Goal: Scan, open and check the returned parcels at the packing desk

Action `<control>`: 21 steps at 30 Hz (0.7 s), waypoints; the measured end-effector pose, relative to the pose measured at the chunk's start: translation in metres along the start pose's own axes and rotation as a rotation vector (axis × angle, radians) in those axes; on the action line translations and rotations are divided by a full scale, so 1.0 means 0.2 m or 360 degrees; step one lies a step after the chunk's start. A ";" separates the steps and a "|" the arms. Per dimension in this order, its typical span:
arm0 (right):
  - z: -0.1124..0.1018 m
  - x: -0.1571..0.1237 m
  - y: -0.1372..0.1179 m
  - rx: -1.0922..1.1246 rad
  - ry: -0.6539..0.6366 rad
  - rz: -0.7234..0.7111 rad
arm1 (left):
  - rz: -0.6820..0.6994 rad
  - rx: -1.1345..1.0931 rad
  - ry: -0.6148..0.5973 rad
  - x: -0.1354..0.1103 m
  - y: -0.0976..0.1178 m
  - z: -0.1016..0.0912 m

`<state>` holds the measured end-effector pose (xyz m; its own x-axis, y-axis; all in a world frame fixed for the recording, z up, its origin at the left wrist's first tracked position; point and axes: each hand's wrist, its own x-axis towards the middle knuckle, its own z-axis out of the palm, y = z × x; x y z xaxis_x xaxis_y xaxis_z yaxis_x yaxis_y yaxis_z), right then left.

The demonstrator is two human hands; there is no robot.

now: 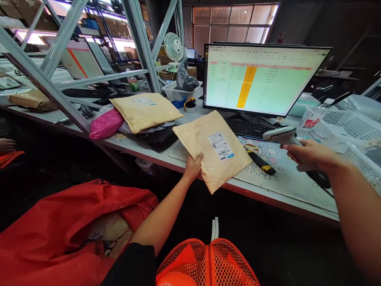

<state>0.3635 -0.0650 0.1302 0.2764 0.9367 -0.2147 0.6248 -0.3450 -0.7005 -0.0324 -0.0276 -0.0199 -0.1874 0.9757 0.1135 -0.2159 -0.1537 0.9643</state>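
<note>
My left hand grips the near edge of a tan padded envelope and holds it tilted over the desk edge, its white barcode label facing up. My right hand is closed round the grip of a white handheld barcode scanner, whose head points left toward the envelope from a short distance. Behind both stands a monitor showing a green spreadsheet with an orange column, above a black keyboard.
Another tan envelope lies on a pink parcel and dark parcels at the left. A red sack and an orange mesh bag sit below the desk. White baskets crowd the right; metal shelving rises at the left.
</note>
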 end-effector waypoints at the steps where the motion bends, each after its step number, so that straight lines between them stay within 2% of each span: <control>1: -0.02 -0.07 -0.06 0.0080 -0.0164 -0.0046 | 0.0003 0.0006 -0.0005 0.00 0.00 0.01; 4: 0.00 -0.22 -0.20 0.0232 -0.0638 -0.0123 | 0.0024 0.0062 -0.0002 -0.01 -0.01 0.02; 5: 0.02 -0.23 -0.23 0.0229 -0.0707 -0.0137 | 0.0033 0.0077 0.0000 -0.01 -0.01 0.02; 6: 0.05 -0.23 -0.24 0.0187 -0.0694 -0.0145 | 0.0040 0.0085 -0.0004 -0.01 -0.01 0.01; 9: 0.10 -0.09 -0.16 -0.0081 -0.0360 -0.0225 | 0.0034 0.0097 -0.0068 0.00 -0.01 -0.01; 12: 0.12 0.12 0.03 -0.0545 0.0080 -0.0278 | 0.0034 0.0182 -0.0166 0.04 0.00 -0.05; 15: 0.14 0.28 0.25 -0.0999 0.0450 -0.0149 | 0.0094 0.0331 -0.0247 0.09 0.01 -0.09; 18: 0.18 0.35 0.42 -0.1131 0.0571 0.0056 | 0.0129 0.0457 -0.0273 0.14 0.02 -0.13; 21: 0.21 0.36 0.47 -0.1145 0.0518 0.0174 | 0.0134 0.0534 -0.0281 0.16 0.01 -0.14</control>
<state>0.4122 -0.0271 0.0205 0.4937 0.8691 0.0305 0.8691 -0.4918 -0.0519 -0.0657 -0.0020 -0.0206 -0.0171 0.9782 0.2071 0.1240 -0.2034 0.9712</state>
